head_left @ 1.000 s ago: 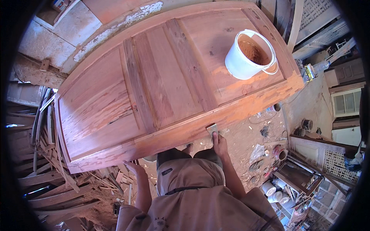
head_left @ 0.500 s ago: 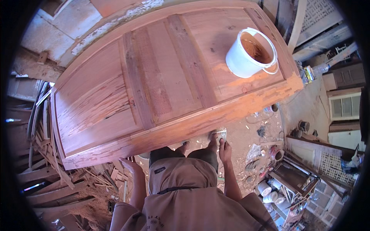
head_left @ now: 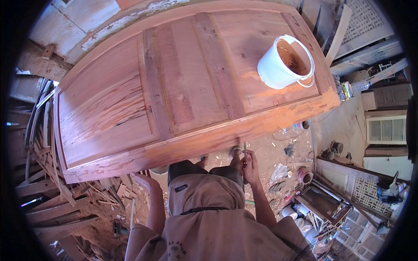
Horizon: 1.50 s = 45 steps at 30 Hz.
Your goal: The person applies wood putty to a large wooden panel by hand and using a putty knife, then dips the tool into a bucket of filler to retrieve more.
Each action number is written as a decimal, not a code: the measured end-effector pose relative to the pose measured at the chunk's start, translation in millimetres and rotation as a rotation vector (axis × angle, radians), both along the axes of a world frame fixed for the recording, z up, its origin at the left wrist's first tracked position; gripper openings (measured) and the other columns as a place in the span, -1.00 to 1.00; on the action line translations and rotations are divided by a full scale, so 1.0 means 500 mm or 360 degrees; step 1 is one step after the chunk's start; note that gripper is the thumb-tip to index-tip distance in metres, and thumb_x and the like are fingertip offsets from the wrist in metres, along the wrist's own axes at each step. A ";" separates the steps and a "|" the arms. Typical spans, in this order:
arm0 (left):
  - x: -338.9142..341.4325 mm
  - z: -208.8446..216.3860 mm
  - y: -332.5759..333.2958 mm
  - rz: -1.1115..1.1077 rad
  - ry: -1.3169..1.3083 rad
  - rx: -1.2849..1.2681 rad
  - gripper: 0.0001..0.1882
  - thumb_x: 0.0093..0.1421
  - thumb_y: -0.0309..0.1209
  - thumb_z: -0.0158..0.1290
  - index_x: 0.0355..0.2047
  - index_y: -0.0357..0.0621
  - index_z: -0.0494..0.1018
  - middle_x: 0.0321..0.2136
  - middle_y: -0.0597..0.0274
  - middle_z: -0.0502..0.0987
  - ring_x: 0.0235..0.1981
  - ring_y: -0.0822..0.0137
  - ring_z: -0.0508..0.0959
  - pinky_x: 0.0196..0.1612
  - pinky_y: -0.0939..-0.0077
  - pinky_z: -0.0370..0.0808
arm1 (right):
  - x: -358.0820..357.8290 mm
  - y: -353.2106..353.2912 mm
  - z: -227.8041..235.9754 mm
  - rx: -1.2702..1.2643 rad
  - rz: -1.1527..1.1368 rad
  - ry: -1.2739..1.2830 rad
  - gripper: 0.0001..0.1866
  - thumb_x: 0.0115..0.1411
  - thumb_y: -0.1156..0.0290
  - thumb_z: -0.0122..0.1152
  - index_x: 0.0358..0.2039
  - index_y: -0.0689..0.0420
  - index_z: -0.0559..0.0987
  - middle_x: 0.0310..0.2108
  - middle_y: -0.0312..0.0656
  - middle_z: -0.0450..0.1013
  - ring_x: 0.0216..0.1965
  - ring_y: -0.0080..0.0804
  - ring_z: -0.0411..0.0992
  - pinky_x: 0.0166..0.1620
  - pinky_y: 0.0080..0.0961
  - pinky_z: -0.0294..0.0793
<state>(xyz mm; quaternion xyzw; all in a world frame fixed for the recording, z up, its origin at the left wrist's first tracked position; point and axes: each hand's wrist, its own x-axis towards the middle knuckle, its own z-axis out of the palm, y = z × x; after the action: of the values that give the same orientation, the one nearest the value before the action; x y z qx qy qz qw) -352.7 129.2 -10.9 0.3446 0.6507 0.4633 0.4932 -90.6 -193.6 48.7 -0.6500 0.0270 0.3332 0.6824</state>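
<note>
A large reddish wooden panelled door [head_left: 191, 82] lies flat in front of me, with orange-brown smears along its near edge. My right hand [head_left: 250, 167] is closed around a scraper [head_left: 244, 147], whose thin blade points up toward that edge, seen nearly side-on. At the door's near left edge is my left hand [head_left: 149, 180], fingers stretched out and apart, their tips partly lost against the edge; whether they touch it I cannot tell. On the door's right part stands a white bucket [head_left: 272, 67] with brown material inside.
Scrap wood strips [head_left: 50, 167] are heaped at the left. To the right are a clear plastic bag [head_left: 278, 174], a dark wooden frame [head_left: 322, 204] and several white tubs [head_left: 289, 212]. A pale lattice panel [head_left: 374, 195] leans farther right. Shavings litter the dirt floor [head_left: 270, 152].
My right hand has turned the scraper, so its blade shows narrow instead of broad. The left hand has shifted slightly. The whole view has moved a little.
</note>
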 end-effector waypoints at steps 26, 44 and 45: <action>-0.233 -0.158 -0.122 -0.1188 0.0495 -0.0890 -0.28 0.40 0.17 -0.23 0.29 -0.16 0.26 0.19 0.00 0.40 0.09 0.13 0.48 0.10 0.20 0.42 | -0.033 -0.155 -0.205 -0.0642 -0.0035 -0.0073 -0.43 0.49 0.01 -0.19 -0.59 0.13 0.36 -0.73 -0.27 0.33 -0.70 -0.41 0.31 -0.60 -0.37 0.26; 0.296 0.673 -0.161 -0.2423 -0.2543 -0.0293 -0.34 0.40 0.09 -0.20 -0.05 -0.35 0.53 0.03 -0.15 0.48 0.14 0.00 0.43 0.21 0.20 0.32 | 0.156 0.054 0.041 -0.1563 0.1491 -0.1778 -0.71 0.39 0.08 -0.01 -0.29 -0.01 0.54 -0.54 -0.13 0.57 -0.43 -0.08 0.58 -0.21 0.01 0.47; 0.306 0.687 -0.177 -0.2408 -0.2658 -0.0330 -0.33 0.40 0.10 -0.20 -0.05 -0.35 0.52 0.02 -0.15 0.48 0.13 0.00 0.43 0.21 0.20 0.33 | 0.150 0.058 0.042 -0.1451 0.1483 -0.1861 -0.72 0.38 0.08 0.01 -0.28 -0.01 0.54 -0.54 -0.14 0.56 -0.43 -0.07 0.57 -0.21 -0.01 0.47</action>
<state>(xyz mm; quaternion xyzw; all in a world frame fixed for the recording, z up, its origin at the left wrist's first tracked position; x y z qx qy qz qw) -199.8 40.7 332.6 0.1900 -0.2226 0.0749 0.9533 -15.8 -164.7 69.7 -0.8710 -0.4651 0.1482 0.0550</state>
